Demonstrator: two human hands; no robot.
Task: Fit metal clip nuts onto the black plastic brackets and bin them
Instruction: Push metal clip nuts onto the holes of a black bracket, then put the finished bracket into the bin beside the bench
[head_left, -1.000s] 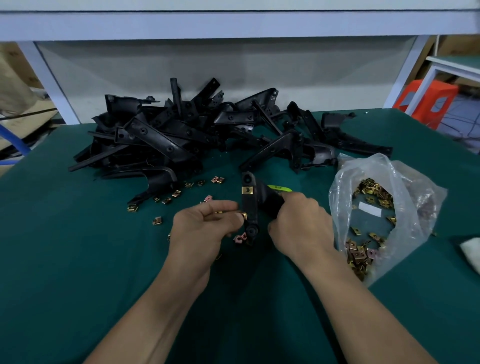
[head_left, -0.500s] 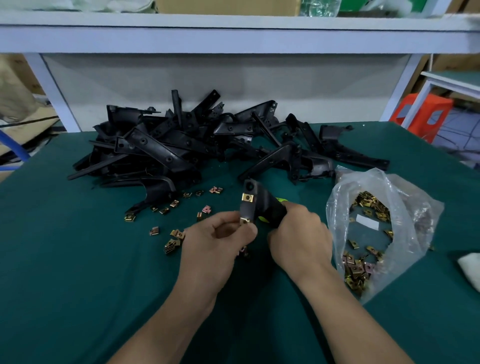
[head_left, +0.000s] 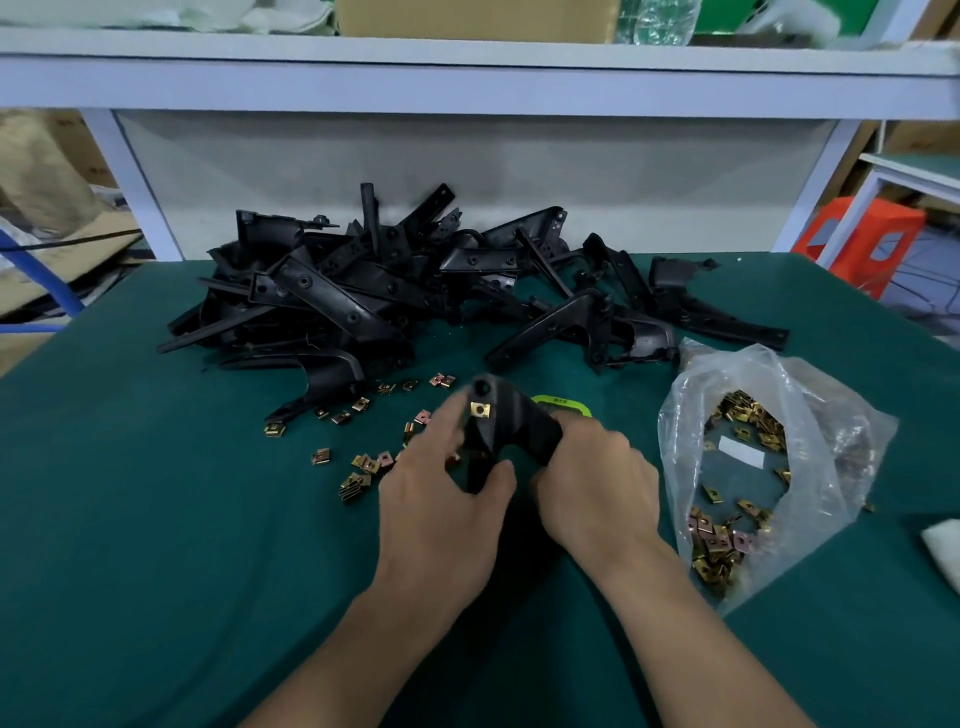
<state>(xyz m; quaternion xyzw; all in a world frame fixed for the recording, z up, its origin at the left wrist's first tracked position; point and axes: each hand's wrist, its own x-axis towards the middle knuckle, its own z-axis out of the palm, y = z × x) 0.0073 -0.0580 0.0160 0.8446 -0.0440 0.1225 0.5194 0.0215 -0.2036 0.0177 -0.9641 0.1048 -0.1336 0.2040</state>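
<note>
Left hand (head_left: 441, 499) has closed round the bracket (head_left: 506, 431) at its lower end, right hand (head_left: 592, 478) gripping the other arm to steady it above the bench (head_left: 156, 519), one clip nut (head_left: 480, 409) already seated up top

Dark green mat (head_left: 156, 519) over the whole bench. At the far side, grey panel (head_left: 467, 166) under a white shelf (head_left: 467, 78) bearing a cardboard box (head_left: 467, 15). Far right, orange stool (head_left: 857, 244). Near right edge, white cloth (head_left: 943, 551). Mid-bench, lime tag (head_left: 558, 402). Far left, blue hose (head_left: 31, 312).
</note>
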